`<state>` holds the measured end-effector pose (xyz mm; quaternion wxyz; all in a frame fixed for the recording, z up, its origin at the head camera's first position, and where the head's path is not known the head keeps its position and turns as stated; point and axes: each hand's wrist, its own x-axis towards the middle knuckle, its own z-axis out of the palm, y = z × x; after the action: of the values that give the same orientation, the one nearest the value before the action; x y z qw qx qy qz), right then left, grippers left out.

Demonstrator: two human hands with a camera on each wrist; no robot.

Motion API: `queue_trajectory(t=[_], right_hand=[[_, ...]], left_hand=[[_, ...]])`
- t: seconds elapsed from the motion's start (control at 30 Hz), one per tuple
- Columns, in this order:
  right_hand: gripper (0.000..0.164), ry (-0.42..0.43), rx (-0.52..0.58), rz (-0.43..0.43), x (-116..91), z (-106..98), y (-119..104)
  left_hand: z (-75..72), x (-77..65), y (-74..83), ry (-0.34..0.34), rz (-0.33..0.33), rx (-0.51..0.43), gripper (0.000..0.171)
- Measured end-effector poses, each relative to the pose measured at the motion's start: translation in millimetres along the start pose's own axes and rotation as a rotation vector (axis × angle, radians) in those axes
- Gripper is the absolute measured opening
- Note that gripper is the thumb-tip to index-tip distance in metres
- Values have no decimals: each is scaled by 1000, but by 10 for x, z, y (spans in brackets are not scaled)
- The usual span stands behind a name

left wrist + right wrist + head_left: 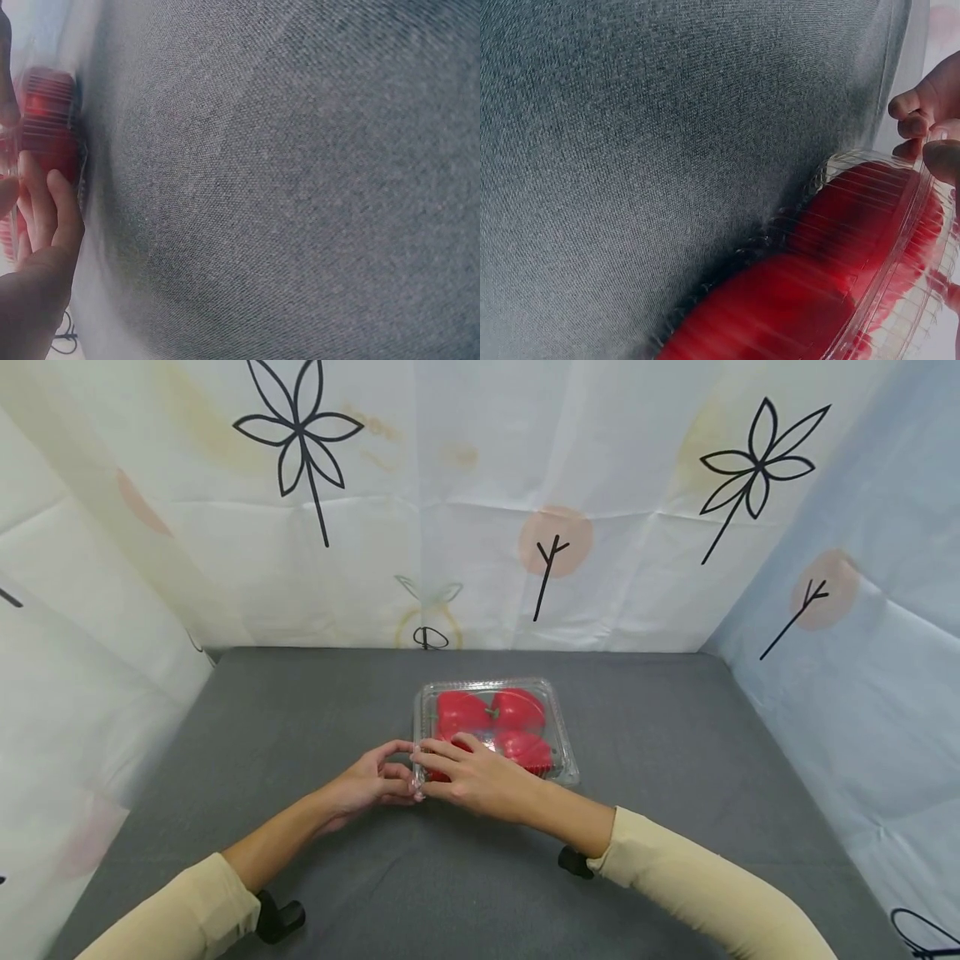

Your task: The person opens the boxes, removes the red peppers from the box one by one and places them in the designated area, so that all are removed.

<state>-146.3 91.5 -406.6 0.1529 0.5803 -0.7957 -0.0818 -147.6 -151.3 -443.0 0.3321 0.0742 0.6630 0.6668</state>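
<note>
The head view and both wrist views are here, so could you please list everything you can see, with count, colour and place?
Plastic container: one, clear, on the cloth, mid-table
Peppers: four, red, inside the container, the near-left one mostly hidden
Cloth: one, grey, covering the table
Backdrop: white, bluish at right, with black plant drawings and pale patches, behind and at both sides
Sleeves: two, pale yellow, on the forearms
Wrist fittings: two, black, near the cuffs
Left hand: one, bare, at the container's near-left corner
Right hand: one, bare, over the container's near-left part
</note>
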Motion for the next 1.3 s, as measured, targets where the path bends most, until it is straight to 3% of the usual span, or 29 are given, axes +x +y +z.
queue_trajectory(t=[0.4, 1.3], right_hand=[[49, 49, -60, 25, 37, 9, -79], [45, 83, -32, 81, 44, 84, -136]], left_hand=[[15, 10, -23, 12, 17, 27, 59], [50, 42, -29, 0, 88, 106, 52]])
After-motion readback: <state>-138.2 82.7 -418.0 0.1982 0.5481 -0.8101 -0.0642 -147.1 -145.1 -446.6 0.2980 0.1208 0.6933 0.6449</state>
